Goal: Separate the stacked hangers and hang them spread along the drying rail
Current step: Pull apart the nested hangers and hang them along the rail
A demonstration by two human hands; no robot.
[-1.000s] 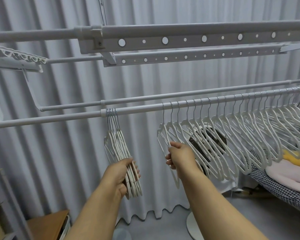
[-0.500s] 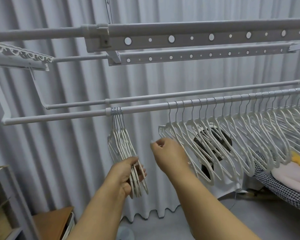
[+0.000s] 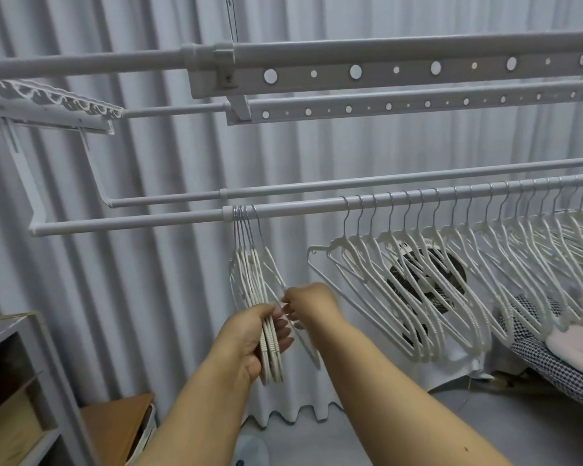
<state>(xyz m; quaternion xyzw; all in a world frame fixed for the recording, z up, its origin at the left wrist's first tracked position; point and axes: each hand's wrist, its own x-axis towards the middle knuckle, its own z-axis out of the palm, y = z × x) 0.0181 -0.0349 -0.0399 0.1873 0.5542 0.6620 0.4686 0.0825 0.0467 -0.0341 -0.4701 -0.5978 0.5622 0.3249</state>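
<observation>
- left hand (image 3: 249, 338) is wrapped round the lower end of the stacked hangers (image 3: 249, 280), all bunched on the drying rail (image 3: 132, 220)
- right hand (image 3: 312, 304) pinches the rightmost hanger of that bunch
- spread hangers (image 3: 451, 264) fill the rail's right side

On the rail (image 3: 317, 206), bunched hangers (image 3: 249, 280) hang left of the spread hangers (image 3: 451, 264).

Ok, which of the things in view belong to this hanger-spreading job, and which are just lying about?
In the job: left hand, right hand, bunched hangers, spread hangers, drying rail.
Lying about: fan, curtain, shelf unit, checked fabric.
</observation>
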